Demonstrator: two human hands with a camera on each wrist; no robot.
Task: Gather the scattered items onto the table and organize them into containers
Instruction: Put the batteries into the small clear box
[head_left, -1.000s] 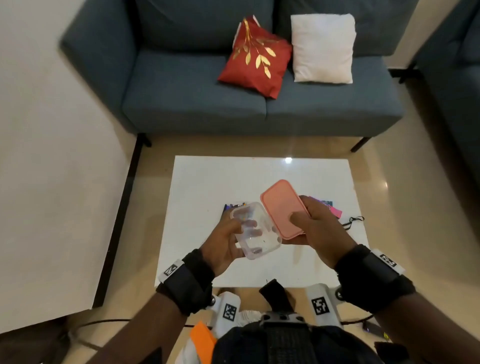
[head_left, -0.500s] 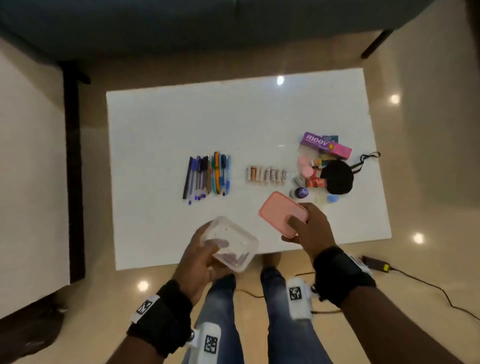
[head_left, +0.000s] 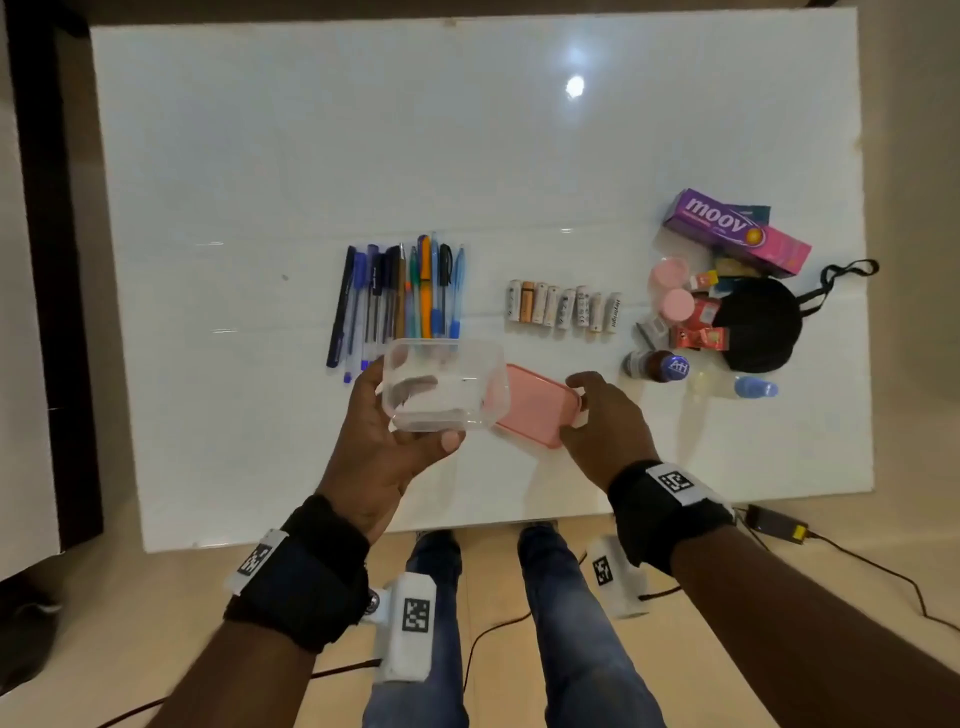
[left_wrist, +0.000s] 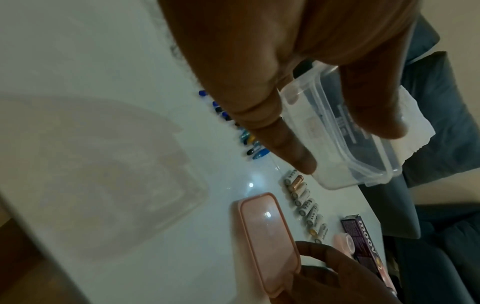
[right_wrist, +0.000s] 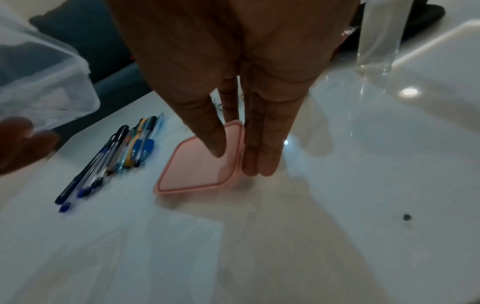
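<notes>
Your left hand (head_left: 387, 441) gripped the clear plastic container (head_left: 445, 383) from below, thumb along its near wall and fingers curled round the far side, showing through the plastic. You held it in the air above the white table (head_left: 260, 156), tilted, with its open mouth toward you, just nearer you than the row of pens (head_left: 402, 299). In the left wrist view the container (left_wrist: 345, 142) stood clear of the tabletop, its rim facing the sofa side.

Your right hand (head_left: 605, 428) held the pink lid (head_left: 535, 410) at its right-hand end, thumb on top and straight fingers (right_wrist: 262, 152) down along its edge. The lid (right_wrist: 200, 166) lay low against the table, immediately right of the container, and its left end was hidden behind the container's wall in the head view. I could not tell whether it rested fully flat or was lifted at your fingers' end.

Beyond the lid, farther from you, the batteries (head_left: 563, 310) lay side by side in a line. Right of the batteries sat a heap: a purple and pink "moov" box (head_left: 735, 231), two small pink-capped jars (head_left: 672, 288), little red packets (head_left: 698, 338), a black face mask (head_left: 761, 325) and a dark bottle (head_left: 657, 365) on its side.
</notes>
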